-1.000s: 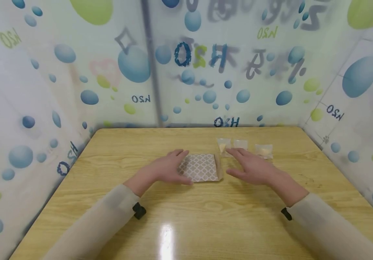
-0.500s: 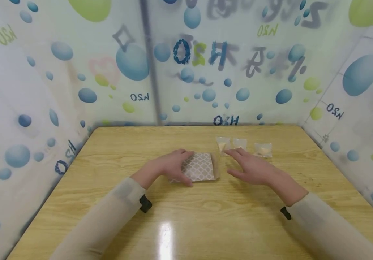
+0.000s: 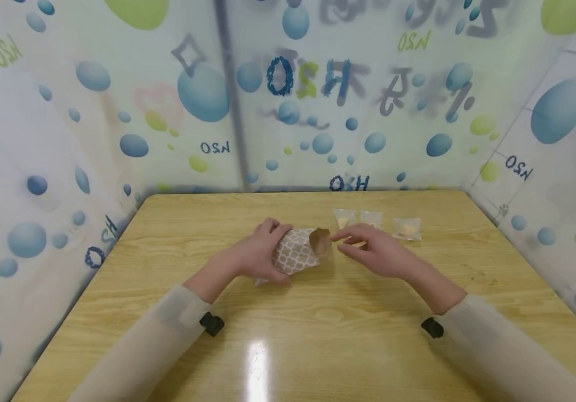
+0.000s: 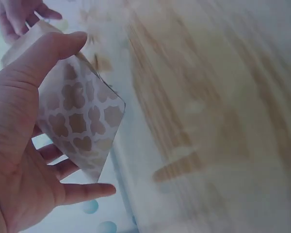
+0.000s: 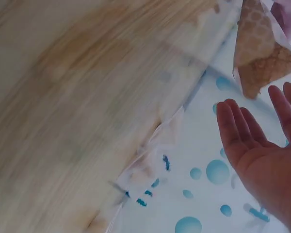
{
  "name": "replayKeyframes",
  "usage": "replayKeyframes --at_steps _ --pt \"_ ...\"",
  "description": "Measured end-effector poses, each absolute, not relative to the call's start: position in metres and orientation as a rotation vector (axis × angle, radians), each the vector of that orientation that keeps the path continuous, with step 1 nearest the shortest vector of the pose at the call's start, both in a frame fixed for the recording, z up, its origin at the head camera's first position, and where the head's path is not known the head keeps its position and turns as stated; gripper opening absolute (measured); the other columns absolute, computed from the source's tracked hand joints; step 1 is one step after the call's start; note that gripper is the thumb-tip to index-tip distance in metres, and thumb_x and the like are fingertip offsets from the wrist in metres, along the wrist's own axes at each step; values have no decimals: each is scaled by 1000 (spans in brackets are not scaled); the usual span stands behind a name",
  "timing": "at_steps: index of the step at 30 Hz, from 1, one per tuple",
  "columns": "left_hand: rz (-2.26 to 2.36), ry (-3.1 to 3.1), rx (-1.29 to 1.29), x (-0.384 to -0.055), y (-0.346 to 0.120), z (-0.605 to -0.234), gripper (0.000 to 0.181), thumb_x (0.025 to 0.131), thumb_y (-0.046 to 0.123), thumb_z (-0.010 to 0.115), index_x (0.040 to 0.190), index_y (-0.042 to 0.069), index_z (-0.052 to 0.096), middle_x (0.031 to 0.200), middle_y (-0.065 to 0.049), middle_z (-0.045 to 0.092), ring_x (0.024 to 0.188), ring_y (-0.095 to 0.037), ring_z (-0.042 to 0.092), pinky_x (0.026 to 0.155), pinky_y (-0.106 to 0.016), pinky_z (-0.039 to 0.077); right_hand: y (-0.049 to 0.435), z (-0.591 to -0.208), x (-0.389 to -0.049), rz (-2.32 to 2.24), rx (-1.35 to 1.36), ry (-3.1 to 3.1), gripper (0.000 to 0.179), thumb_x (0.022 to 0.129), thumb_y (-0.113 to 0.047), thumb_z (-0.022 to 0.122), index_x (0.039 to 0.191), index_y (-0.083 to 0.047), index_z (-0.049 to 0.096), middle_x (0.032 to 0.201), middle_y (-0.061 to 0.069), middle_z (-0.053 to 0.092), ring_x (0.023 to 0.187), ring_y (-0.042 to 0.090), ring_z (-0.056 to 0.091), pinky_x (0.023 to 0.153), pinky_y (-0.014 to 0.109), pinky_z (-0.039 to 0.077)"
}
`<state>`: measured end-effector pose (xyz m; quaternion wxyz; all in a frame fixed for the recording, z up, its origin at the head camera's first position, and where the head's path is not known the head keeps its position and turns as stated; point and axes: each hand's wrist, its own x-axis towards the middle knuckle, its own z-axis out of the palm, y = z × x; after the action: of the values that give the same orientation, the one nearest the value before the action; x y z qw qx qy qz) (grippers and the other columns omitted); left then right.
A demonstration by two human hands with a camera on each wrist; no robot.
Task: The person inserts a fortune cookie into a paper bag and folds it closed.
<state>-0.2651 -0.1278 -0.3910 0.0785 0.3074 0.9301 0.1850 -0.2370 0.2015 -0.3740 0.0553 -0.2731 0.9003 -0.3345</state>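
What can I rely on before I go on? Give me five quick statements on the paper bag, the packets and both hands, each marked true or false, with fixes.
1. The left hand grips the patterned paper bag. True.
2. The opening of the paper bag points toward the left hand. False: the opening faces the right hand.
3. Three small clear packets lie on the table. True.
4. The right hand is holding one of the packets. False: it holds nothing and is close to the opening.
5. Both sleeves are black. False: the sleeves are light-coloured.
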Motion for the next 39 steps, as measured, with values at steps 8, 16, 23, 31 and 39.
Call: replayKeyframes --at_steps 8,16,23,31,39 --pt "697 2799 1010 -254 -117 -386 119 77 39 97 169 10 28 160 -18 34 143 -37 41 116 -52 50 179 -374 -241 -1243 -686 2515 38 109 -22 69 144 -7 71 135 19 73 100 33 79 85 45 67" --pt "752 2797 1032 -250 -118 -385 108 79 28 93 166 9 32 152 -17 41 133 -34 48 110 -52 54 181 -374 -243 -1362 -585 2417 43 106 -10 69 148 0 66 123 25 76 89 22 81 83 45 68" --pt "789 2775 1010 -251 -123 -387 111 79 29 94 169 12 31 155 -20 40 135 -35 47 113 -54 52 195 -371 -245 -1319 -604 2460 42 109 -19 68 150 -9 67 118 23 76 93 30 80 81 42 67" --pt "796 2793 1013 -251 -131 -388 110 79 29 95 168 8 33 155 -23 41 136 -38 48 113 -57 53 260 -359 -254 -1372 -458 2643 44 110 -29 69 149 -9 68 118 10 78 96 25 77 83 38 65" --pt "800 2807 1013 -250 -137 -388 110 80 29 95 168 6 33 155 -25 42 136 -39 49 113 -58 53 334 -369 -271 -1238 -234 2794 49 114 -33 62 152 -4 63 126 11 70 93 20 66 81 32 62"
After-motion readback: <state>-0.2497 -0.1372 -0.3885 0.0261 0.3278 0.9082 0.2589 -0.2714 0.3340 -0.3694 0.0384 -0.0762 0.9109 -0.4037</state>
